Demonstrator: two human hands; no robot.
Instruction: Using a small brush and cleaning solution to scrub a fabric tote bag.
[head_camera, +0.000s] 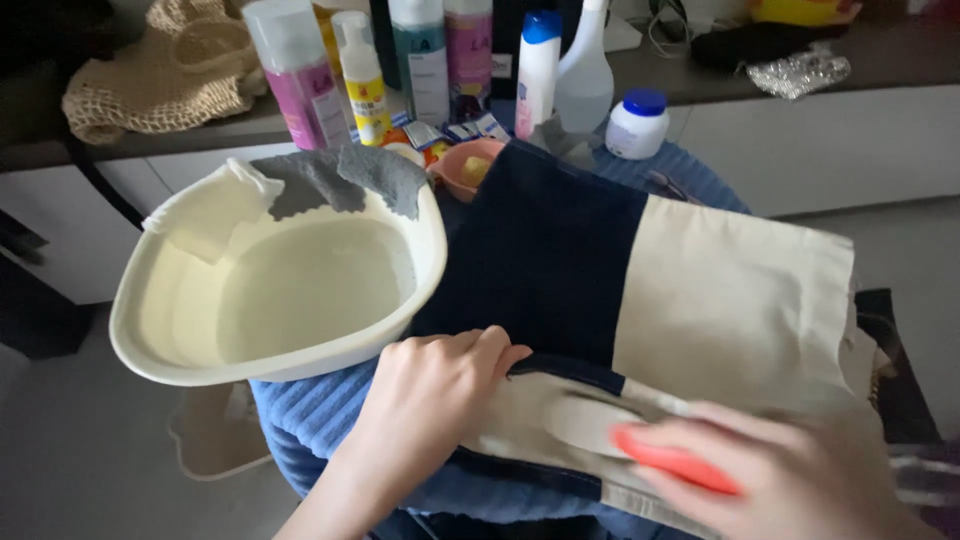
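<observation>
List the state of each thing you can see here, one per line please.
Left hand: pressed flat on the bag.
Right hand: gripping the orange brush, blurred.
Canvas bag: lying flat.
Basin: holds water.
Grey cloth: draped over the rim.
White jar: capped.

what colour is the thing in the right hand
Bright orange-red; the brush in the right hand shows in the head view.
</observation>
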